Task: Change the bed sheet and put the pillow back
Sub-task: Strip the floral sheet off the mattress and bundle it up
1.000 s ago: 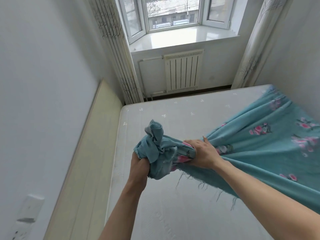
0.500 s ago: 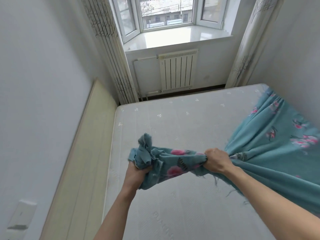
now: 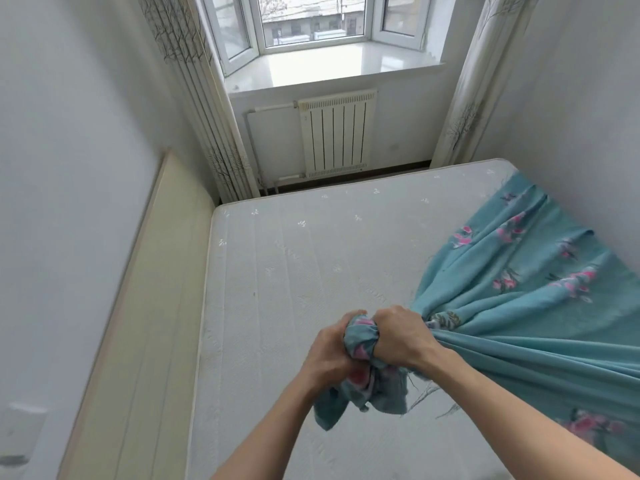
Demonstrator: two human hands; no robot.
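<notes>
A teal bed sheet (image 3: 526, 299) with pink flowers lies bunched over the right side of a bare white mattress (image 3: 294, 271). Its gathered end is pulled toward me over the middle of the bed. My left hand (image 3: 329, 355) and my right hand (image 3: 401, 337) are side by side, both closed on that gathered end. A loose tail of the sheet hangs below my fists. No pillow is in view.
A cream headboard panel (image 3: 145, 306) runs along the left wall beside the mattress. Beyond the far edge stand a white radiator (image 3: 336, 133) under a bay window sill (image 3: 329, 64) and curtains (image 3: 207, 116) on both sides. A white wall bounds the right.
My hands have come together, from about a hand's width apart to touching. More of the sheet has been drawn off the far right corner, so more mattress shows.
</notes>
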